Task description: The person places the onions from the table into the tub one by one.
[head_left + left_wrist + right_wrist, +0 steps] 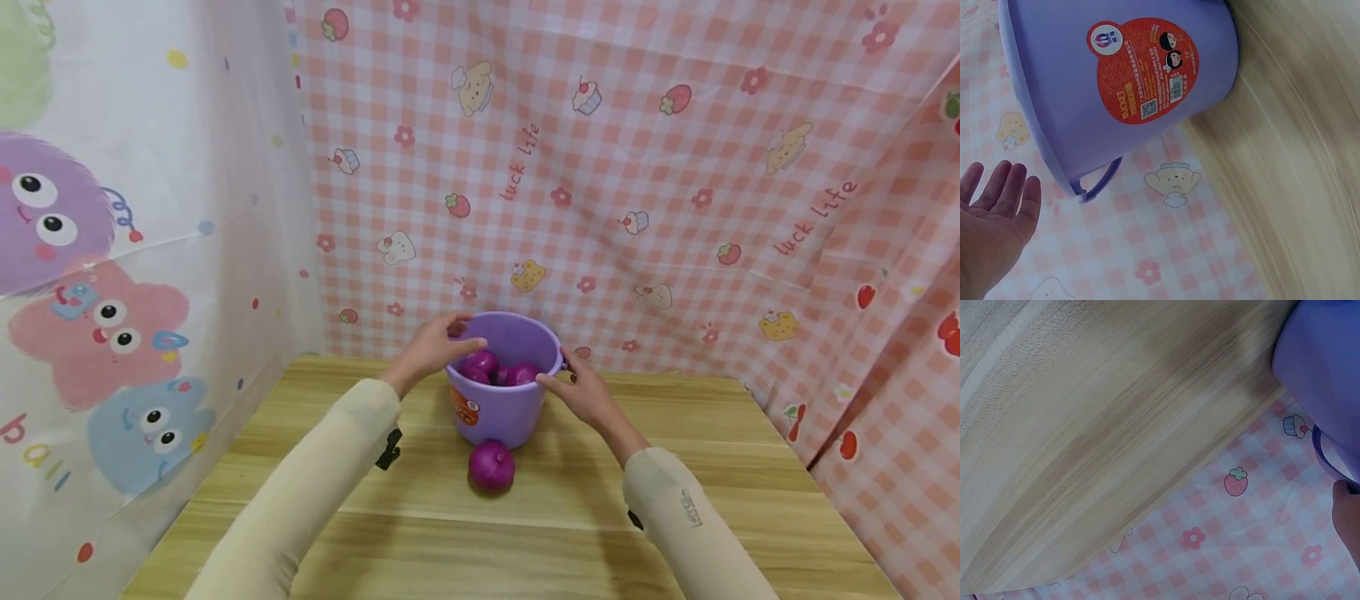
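A purple bucket [498,408] stands upright on the wooden table, several red onions [480,363] inside it. One more onion [492,467] lies on the table just in front of it. My left hand [431,348] is at the bucket's left rim. In the left wrist view that hand [997,225] has its fingers extended, with a gap to the rim. My right hand [581,390] holds the right side of the rim, thumb at the front. The right wrist view shows a digit of this hand [1349,519] right at the joint of the bucket's handle [1325,456].
A wooden table [420,542] lies under the bucket. Behind it hangs a pink checked cloth [570,167], close to the bucket. A white cloth with cartoon figures [247,208] hangs at the left. An orange-red label [1147,72] is on the bucket's front.
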### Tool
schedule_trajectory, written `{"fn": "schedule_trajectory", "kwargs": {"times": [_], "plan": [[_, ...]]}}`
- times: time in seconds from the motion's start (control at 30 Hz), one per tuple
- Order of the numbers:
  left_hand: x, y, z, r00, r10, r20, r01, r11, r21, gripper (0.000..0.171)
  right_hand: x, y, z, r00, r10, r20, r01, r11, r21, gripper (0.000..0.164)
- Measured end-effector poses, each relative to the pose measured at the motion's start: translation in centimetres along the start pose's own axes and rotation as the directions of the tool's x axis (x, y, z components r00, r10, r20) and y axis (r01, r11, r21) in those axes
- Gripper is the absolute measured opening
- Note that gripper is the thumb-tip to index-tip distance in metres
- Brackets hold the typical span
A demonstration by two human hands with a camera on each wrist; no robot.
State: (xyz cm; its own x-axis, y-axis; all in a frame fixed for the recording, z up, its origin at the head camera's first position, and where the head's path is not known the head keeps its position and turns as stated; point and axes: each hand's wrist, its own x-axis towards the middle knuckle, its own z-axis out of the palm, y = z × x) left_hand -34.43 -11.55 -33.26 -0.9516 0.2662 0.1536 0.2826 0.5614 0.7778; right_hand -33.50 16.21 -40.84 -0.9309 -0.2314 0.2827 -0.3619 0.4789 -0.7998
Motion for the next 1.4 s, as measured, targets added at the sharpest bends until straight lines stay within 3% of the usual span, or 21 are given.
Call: {"fn": "schedule_trajectory", "kwargs": {"times": [0.37, 0.57, 0.87, 1.07, 1.4], "plan": [[-1.0, -1.2, -1.7, 1.0, 0.023, -0.016, -0.024, 1.0, -0.021, 0.074, 0.1, 0.0, -0.1, 1.0, 0.01, 0.011, -0.01, 1.0, -0.001, 0.076], [-2.2, -2.4, -2.9, 1.0, 0.019, -0.018, -0.021, 0.997, -0.074, 0.073, 0.2, -0.1, 0.0, 1.0, 0.013, 0.011, -0.013, 1.0, -0.008, 0.071], [-4.8, -4.6, -4.1, 1.0, 0.016, -0.004, -0.016, 0.997, -0.071, 0.067, 0.2, -0.2, 0.0, 1.0, 0.016, 0.009, -0.016, 1.0, -0.001, 0.071], [-6.5, -6.2, -3.3, 0.999, 0.0, 0.034, 0.002, 0.999, -0.049, 0.069, 0.1, -0.2, 0.0, 0.999, 0.032, 0.018, -0.032, 0.999, -0.004, 0.075], [-8.6, -8.9, 0.6, 0.996, 0.012, 0.089, -0.006, 0.998, -0.068, 0.062, 0.1, 0.1, 0.0, 1.0, 0.012, 0.015, -0.012, 1.0, -0.004, 0.075]]}}
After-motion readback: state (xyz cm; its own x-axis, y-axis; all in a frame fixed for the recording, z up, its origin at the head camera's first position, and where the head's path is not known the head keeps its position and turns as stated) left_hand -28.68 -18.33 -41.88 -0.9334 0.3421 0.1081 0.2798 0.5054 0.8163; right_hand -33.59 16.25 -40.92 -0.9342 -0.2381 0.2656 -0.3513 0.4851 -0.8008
